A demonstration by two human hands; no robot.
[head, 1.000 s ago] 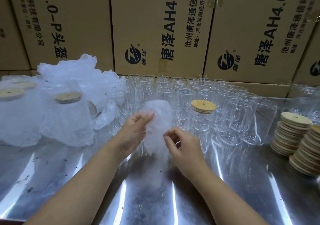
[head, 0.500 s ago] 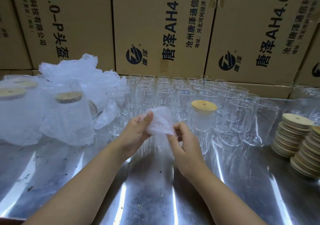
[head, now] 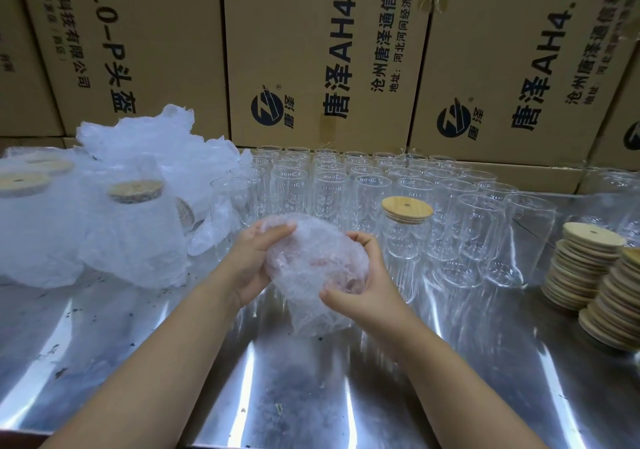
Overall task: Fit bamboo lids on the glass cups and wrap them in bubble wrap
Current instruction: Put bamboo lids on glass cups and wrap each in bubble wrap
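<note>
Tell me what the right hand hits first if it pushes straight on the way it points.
The right hand meets the bubble wrap it grips, with the left hand opposite. Beyond them, probably the empty glass cups, though depth is unclear.

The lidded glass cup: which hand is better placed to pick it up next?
Probably the right hand: the lidded cup stands just beyond it, while the left hand is across the bubble wrap. Both grip the wrap now, so one must let go.
</note>
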